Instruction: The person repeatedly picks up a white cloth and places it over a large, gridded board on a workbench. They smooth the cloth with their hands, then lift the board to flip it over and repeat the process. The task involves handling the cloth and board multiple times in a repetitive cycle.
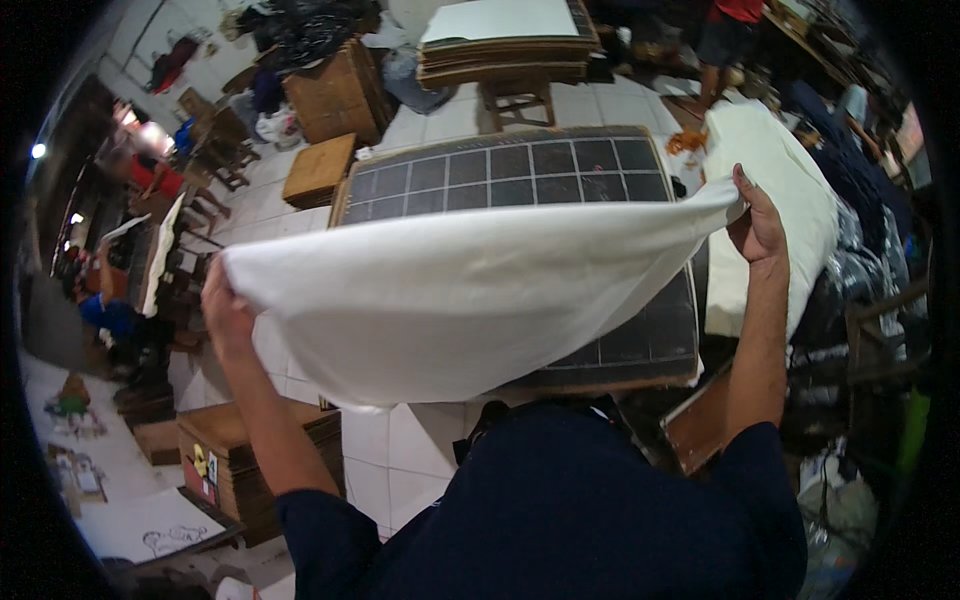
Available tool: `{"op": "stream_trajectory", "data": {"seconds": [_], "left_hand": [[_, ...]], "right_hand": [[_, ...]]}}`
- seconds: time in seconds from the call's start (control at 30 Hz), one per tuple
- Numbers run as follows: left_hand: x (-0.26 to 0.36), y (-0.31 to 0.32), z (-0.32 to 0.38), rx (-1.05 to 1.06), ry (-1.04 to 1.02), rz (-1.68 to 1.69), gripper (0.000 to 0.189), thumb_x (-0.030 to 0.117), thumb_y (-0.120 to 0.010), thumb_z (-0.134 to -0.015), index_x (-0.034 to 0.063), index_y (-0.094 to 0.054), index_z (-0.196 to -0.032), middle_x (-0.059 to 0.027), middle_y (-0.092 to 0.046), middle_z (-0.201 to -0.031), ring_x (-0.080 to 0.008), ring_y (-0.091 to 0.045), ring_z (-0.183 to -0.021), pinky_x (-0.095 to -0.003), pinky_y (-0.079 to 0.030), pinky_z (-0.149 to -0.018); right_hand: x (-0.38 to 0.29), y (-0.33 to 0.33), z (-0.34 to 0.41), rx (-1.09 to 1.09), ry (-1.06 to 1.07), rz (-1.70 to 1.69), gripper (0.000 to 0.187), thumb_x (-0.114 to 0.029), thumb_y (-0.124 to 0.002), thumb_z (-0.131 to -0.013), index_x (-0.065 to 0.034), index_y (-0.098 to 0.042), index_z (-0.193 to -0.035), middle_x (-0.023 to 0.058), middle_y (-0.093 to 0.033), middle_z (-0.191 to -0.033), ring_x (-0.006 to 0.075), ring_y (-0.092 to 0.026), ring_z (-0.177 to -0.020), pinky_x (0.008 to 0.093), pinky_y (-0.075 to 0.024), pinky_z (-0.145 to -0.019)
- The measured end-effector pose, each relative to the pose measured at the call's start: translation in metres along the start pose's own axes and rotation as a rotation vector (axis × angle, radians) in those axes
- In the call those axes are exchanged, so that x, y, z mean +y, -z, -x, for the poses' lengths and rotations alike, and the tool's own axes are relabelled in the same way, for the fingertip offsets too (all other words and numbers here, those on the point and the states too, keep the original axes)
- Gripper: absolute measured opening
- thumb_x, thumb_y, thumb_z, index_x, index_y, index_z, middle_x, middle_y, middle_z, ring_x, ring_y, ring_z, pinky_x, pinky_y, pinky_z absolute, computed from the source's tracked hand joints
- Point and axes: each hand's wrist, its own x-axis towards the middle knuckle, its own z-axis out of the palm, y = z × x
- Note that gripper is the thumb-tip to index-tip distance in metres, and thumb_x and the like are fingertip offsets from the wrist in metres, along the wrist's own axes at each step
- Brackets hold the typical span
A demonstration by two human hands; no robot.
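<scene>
A sheet of white fabric is stretched between my two raised hands, its lower edge sagging in a curve. My left hand grips one corner at the left; it looks slightly blurred. At the right, my right hand holds the gathered other end, thumb up. Beneath the fabric lies a dark board with a grid of pale lines, partly covered by it. Right of this board rests a thick pile of off-white fabric.
Beyond the board, more stacked boards stand on a wooden stool. Brown boards are piled at its far left corner, others near my left arm. People stand at far left and far right. Plastic-wrapped bundles lie at right.
</scene>
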Motion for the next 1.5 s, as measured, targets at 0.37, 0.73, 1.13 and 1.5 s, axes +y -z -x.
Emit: {"op": "stream_trajectory", "data": {"seconds": [0.37,0.73,1.13,1.5], "left_hand": [[0.079,-0.112,-0.125,0.099,-0.390,0.180,0.032,0.028,-0.046,-0.104,0.0013,-0.053,-0.121,-0.0122,-0.061,-0.122,-0.0249,-0.056,-0.115,-0.0420,-0.042,-0.102],[-0.148,-0.034,-0.131,0.320,0.063,0.074,0.026,0.023,-0.055,-0.101,-0.0022,-0.060,-0.105,-0.0080,-0.066,-0.099,-0.0159,-0.062,-0.088,-0.0308,-0.051,-0.080],[-0.289,0.019,-0.042,0.504,0.027,-0.914,0.029,0.026,-0.061,-0.088,-0.0004,-0.069,-0.095,-0.0199,-0.069,-0.084,-0.0354,-0.067,-0.080,-0.0443,-0.050,-0.070],[-0.243,-0.018,0.004,0.493,0.161,-1.309,0.024,0.028,-0.055,-0.095,0.0093,-0.063,-0.107,-0.0214,-0.070,-0.088,-0.0442,-0.065,-0.085,-0.0527,-0.049,-0.074]], "right_hand": [[-0.096,-0.019,-0.102,0.165,0.518,-0.179,0.025,-0.020,-0.065,-0.094,-0.0044,-0.064,-0.114,0.0082,-0.067,-0.110,0.0215,-0.062,-0.106,0.0363,-0.0482,-0.097],[0.055,0.040,-0.061,0.362,-0.043,0.341,0.052,-0.033,-0.065,-0.094,0.0045,-0.056,-0.129,0.0132,-0.064,-0.122,0.0233,-0.063,-0.108,0.0342,-0.0494,-0.094],[0.150,0.091,-0.031,0.440,-0.139,1.087,0.029,-0.027,-0.060,-0.097,0.0019,-0.060,-0.097,0.0073,-0.062,-0.088,0.0167,-0.055,-0.077,0.0323,-0.0465,-0.070],[0.147,0.115,-0.005,0.507,-0.046,1.318,0.033,-0.025,-0.053,-0.100,0.0039,-0.052,-0.084,0.0053,-0.050,-0.073,0.0140,-0.044,-0.069,0.0331,-0.0418,-0.064]]}}
